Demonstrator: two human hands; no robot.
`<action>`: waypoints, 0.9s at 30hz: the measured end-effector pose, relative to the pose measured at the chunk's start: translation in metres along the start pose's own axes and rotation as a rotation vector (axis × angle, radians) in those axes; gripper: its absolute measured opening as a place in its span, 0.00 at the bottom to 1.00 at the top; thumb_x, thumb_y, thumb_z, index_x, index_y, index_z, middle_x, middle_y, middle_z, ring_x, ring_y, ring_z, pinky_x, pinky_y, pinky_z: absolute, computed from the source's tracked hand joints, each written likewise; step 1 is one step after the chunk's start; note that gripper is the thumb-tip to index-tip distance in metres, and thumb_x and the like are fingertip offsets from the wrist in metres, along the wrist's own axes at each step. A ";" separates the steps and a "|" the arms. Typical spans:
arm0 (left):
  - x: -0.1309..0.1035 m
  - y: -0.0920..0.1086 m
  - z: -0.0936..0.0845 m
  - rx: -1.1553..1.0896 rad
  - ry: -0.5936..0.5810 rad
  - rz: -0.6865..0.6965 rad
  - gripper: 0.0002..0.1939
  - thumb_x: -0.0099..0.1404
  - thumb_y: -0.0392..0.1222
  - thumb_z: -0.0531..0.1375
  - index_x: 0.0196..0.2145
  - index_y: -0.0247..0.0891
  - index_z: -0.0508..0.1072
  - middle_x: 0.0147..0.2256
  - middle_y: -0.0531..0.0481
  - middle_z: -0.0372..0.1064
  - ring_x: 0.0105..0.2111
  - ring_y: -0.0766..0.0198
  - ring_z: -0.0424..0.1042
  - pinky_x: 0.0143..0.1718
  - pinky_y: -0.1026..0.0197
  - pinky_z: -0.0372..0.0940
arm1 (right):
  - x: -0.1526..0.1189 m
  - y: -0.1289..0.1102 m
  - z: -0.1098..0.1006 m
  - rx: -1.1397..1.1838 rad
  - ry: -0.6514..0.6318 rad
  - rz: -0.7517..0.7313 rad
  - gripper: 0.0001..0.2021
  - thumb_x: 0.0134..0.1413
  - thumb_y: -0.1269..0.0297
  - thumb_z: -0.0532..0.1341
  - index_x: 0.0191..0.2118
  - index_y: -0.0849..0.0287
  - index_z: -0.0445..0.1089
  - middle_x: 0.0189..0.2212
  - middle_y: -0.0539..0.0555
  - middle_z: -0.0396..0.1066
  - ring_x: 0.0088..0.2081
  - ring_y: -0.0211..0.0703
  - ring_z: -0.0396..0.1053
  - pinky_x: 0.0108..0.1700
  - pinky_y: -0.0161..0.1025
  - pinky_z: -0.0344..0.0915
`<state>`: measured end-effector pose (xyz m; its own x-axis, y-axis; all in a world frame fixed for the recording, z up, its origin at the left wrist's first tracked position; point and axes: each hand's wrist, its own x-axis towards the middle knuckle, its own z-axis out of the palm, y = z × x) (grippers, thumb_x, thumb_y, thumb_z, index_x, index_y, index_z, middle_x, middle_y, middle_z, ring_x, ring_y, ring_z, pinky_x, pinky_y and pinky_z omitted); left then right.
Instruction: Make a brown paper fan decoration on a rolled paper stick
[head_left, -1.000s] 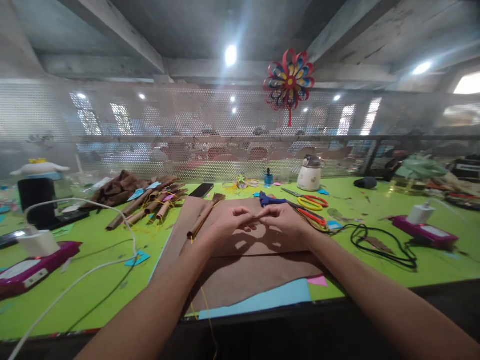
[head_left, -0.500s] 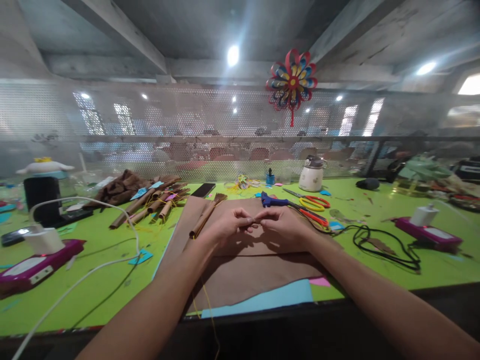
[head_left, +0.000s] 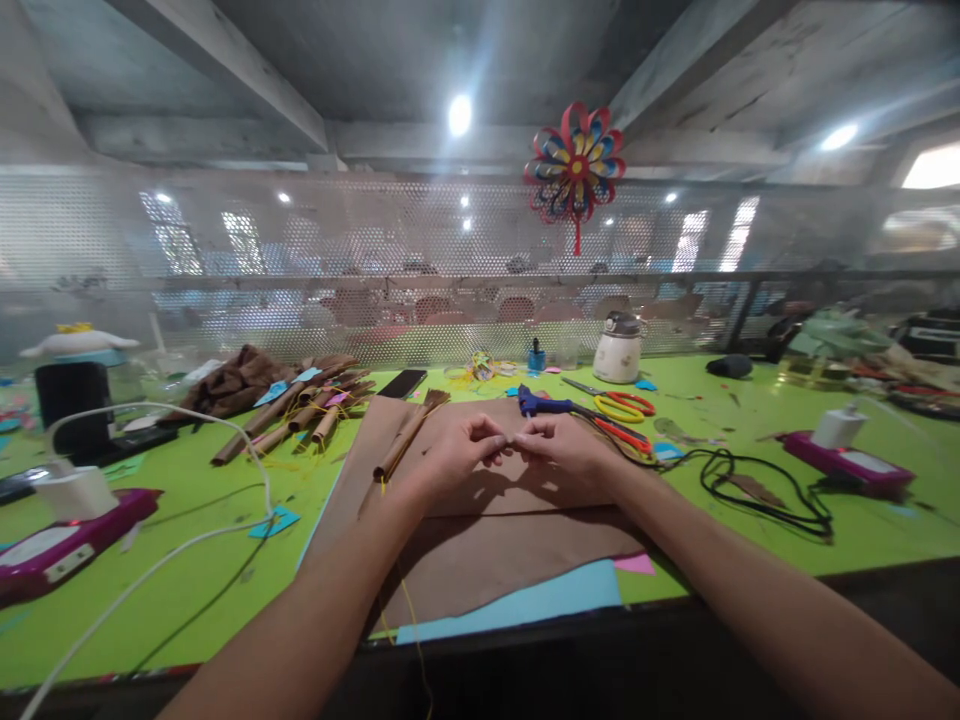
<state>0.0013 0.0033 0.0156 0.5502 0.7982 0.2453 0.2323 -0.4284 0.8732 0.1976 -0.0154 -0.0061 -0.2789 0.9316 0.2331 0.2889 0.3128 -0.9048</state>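
My left hand (head_left: 471, 450) and my right hand (head_left: 556, 447) meet fingertip to fingertip above a sheet of brown paper (head_left: 495, 565). Both are closed in a pinch on something tiny between them, too small to name. To the left of my left hand lies a rolled brown paper tube (head_left: 405, 440) with a frayed far end and yellow thread (head_left: 409, 600) trailing from its near end. A blue glue gun (head_left: 544, 404) rests just beyond my right hand. Light blue paper (head_left: 525, 605) shows from under the brown sheet.
Scissors with yellow handles (head_left: 619, 405), orange-handled pliers (head_left: 622, 434) and a black cable (head_left: 750, 490) lie at right. More brown tubes (head_left: 300, 415) are piled at left near a phone (head_left: 403, 383). Purple power strips (head_left: 82, 545) flank the workspace; a white bottle (head_left: 618, 350) stands behind.
The view has shifted slightly, so everything sits a little further left. My hands stay together, their fingertips drawn slightly closer around the tiny thing.
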 end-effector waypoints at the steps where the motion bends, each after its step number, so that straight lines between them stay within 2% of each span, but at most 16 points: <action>1: 0.000 0.000 0.000 0.040 0.002 0.016 0.09 0.58 0.43 0.60 0.27 0.34 0.72 0.23 0.52 0.66 0.25 0.66 0.64 0.29 0.63 0.59 | 0.000 0.001 0.000 0.011 -0.004 0.007 0.14 0.49 0.52 0.63 0.25 0.58 0.70 0.20 0.49 0.65 0.22 0.35 0.59 0.25 0.33 0.54; 7: -0.001 -0.009 0.004 0.139 -0.047 0.083 0.11 0.61 0.43 0.56 0.33 0.37 0.77 0.28 0.49 0.71 0.28 0.65 0.65 0.30 0.64 0.58 | -0.001 0.002 0.001 0.064 -0.030 0.062 0.14 0.49 0.52 0.63 0.24 0.57 0.70 0.18 0.49 0.64 0.21 0.36 0.58 0.24 0.34 0.54; 9: -0.002 -0.015 0.005 0.078 -0.075 0.034 0.11 0.61 0.44 0.56 0.34 0.37 0.77 0.29 0.48 0.72 0.28 0.65 0.66 0.29 0.63 0.58 | -0.003 0.000 0.002 0.093 -0.024 0.093 0.13 0.48 0.53 0.64 0.24 0.57 0.69 0.18 0.49 0.63 0.21 0.36 0.58 0.24 0.34 0.54; 13: -0.003 -0.025 0.006 -0.088 -0.136 -0.117 0.11 0.60 0.46 0.59 0.32 0.37 0.77 0.24 0.50 0.69 0.23 0.66 0.62 0.24 0.63 0.56 | -0.009 -0.007 0.007 0.280 -0.042 0.190 0.10 0.47 0.56 0.65 0.25 0.56 0.67 0.19 0.48 0.62 0.21 0.36 0.58 0.24 0.34 0.56; 16: -0.003 -0.025 0.006 -0.147 -0.159 -0.141 0.12 0.60 0.48 0.59 0.29 0.37 0.76 0.23 0.52 0.67 0.22 0.67 0.60 0.23 0.64 0.55 | -0.011 -0.009 0.010 0.387 -0.056 0.225 0.09 0.48 0.59 0.65 0.26 0.55 0.67 0.19 0.48 0.61 0.22 0.35 0.57 0.26 0.35 0.57; 24: -0.005 -0.023 0.007 -0.141 -0.136 -0.174 0.15 0.60 0.50 0.60 0.37 0.36 0.77 0.25 0.50 0.68 0.23 0.67 0.62 0.24 0.63 0.56 | -0.007 0.001 0.007 0.443 -0.023 0.239 0.08 0.46 0.62 0.66 0.24 0.56 0.67 0.20 0.48 0.60 0.22 0.35 0.57 0.26 0.35 0.57; 27: -0.006 -0.022 0.007 -0.071 -0.112 -0.130 0.15 0.61 0.49 0.59 0.36 0.35 0.77 0.25 0.49 0.69 0.24 0.66 0.64 0.25 0.62 0.57 | -0.007 -0.001 0.006 0.431 -0.007 0.205 0.07 0.44 0.64 0.67 0.24 0.56 0.67 0.21 0.48 0.62 0.23 0.35 0.58 0.26 0.35 0.58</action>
<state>-0.0014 0.0053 -0.0083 0.6058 0.7911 0.0841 0.2519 -0.2910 0.9230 0.1938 -0.0235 -0.0092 -0.2624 0.9644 0.0331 -0.0673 0.0159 -0.9976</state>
